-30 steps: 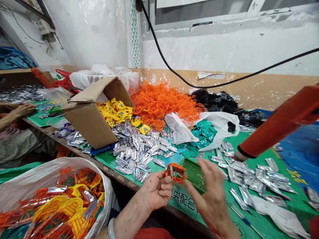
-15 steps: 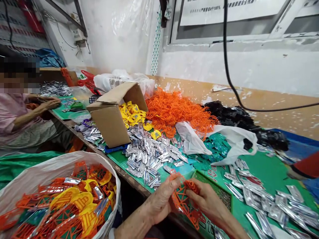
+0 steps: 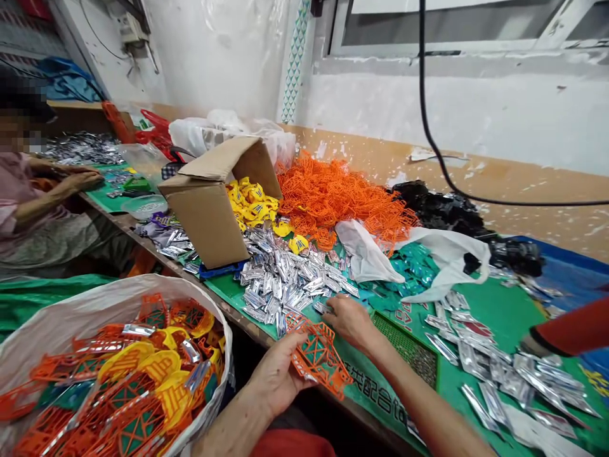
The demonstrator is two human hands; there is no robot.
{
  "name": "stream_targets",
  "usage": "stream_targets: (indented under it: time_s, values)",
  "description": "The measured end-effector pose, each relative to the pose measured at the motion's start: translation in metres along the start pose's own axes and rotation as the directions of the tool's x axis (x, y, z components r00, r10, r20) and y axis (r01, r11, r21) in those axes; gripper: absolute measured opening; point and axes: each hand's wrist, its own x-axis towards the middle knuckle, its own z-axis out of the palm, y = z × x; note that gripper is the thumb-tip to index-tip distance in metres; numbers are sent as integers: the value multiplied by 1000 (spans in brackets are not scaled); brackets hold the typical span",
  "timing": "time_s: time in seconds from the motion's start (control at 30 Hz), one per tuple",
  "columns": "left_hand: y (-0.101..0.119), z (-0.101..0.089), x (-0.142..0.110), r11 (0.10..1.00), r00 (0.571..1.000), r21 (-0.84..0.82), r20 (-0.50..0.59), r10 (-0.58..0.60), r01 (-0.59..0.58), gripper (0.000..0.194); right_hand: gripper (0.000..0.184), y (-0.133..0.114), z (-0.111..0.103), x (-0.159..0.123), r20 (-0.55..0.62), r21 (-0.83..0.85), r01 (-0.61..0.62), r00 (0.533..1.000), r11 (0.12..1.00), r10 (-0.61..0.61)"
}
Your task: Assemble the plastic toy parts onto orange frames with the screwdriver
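An orange lattice-like plastic piece [image 3: 320, 355] is gripped in my left hand [image 3: 278, 374], its frame spreading out past my fingers to the right. Beyond it, my right hand [image 3: 353, 322] reaches to the near right edge of the heap of silver foil packets [image 3: 280, 279]. Its fingers are closed at the end of one small silver packet [image 3: 321, 308], partly covered by the fingertips. A large white sack [image 3: 223, 355] at the lower left holds orange lattice pieces, yellow plastic pieces [image 3: 174, 393] and silver packets.
A tilted cardboard box [image 3: 202, 222] spills yellow pieces beside a big orange pile [image 3: 342, 197]. A green basket [image 3: 404, 349] lies right of my hands; teal packets [image 3: 413, 273] sit behind. Another person's red sleeve [image 3: 571, 327] enters at right; a co-worker [image 3: 28, 203] sits at left.
My right hand has let go of the orange piece and moved up and left to the silver packets. My left hand keeps the piece. The red sleeve at right reaches further in.
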Motion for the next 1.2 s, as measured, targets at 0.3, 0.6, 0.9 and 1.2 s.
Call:
stream_targets:
  time_s: [0.3, 0.6, 0.9, 1.2]
  values:
    - [6, -4, 1, 1000, 1000, 18, 18, 26, -26, 14, 31, 6, 6, 8, 9, -28, -54, 998, 998, 54]
    - [8, 0, 4, 998, 999, 38, 29, 41, -42, 18, 25, 15, 14, -7, -72, 328, 18, 997, 944, 6]
    - [2, 16, 1, 991, 994, 91, 62, 91, -96, 21, 23, 5, -8, -54, -59, 639, 24, 998, 769, 17]
    - [-14, 24, 7, 987, 986, 124, 144, 81, -100, 19, 31, 13, -8, -85, -108, 695, 48, 993, 717, 39]
